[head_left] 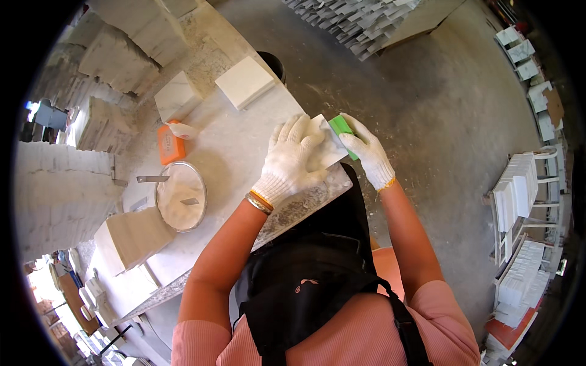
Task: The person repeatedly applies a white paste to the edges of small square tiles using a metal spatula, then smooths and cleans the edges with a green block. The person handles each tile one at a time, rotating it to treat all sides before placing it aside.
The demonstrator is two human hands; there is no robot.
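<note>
White on our gloved left hand [290, 152] and right hand [369, 152], cuffs [381, 177] trimmed yellow-orange. Bright green on our block [345, 135]; white, clouded with grey, on our tile [329, 145]. Bottle [171, 146] orange with whitish top. Paste [179, 183] creamy beige, bowl rim [206, 192] silvery. Slab [176, 96] white with grey veins. Worktable [235, 155] pale grey, mottled darker along edge. Our apron [323, 262] black with small orange-pink marks [309, 282]; our shirt [354, 323] salmon pink, finely ribbed. Floor [439, 134] grey, flecked with white.

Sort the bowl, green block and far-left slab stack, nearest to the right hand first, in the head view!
1. Green block: in the right hand.
2. Bowl: on the table, to the hand's left.
3. Slab stack: past the bowl, far left.
</note>
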